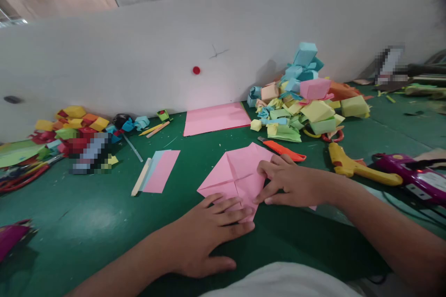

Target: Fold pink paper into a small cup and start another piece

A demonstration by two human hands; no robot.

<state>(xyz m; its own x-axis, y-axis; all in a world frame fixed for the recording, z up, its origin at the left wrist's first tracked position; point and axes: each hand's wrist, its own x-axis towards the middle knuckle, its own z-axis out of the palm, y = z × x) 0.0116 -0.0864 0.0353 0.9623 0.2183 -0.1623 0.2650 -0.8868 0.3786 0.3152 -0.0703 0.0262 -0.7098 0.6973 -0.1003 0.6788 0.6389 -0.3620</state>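
Note:
A creased sheet of pink paper (246, 160) lies on the green table in front of me, its corners folded in toward the middle. My left hand (212, 227) rests flat on its lower left part, fingers stretched out and slightly spread. At the paper's right side, my right hand (287, 181) has its fingers bent, with the fingertips gripping and pressing the edge. That edge is partly hidden under the hand. Just beyond the right hand lies an orange utility knife (284, 150).
Pink sheets (216, 118) lie against the white partition (139, 55). Folded paper pieces (317, 111) are heaped at the back right, others (75, 123) at the left. A yellow glue gun (362, 169) and a purple device (414, 176) lie right. Paper strips (162, 171) lie left of centre.

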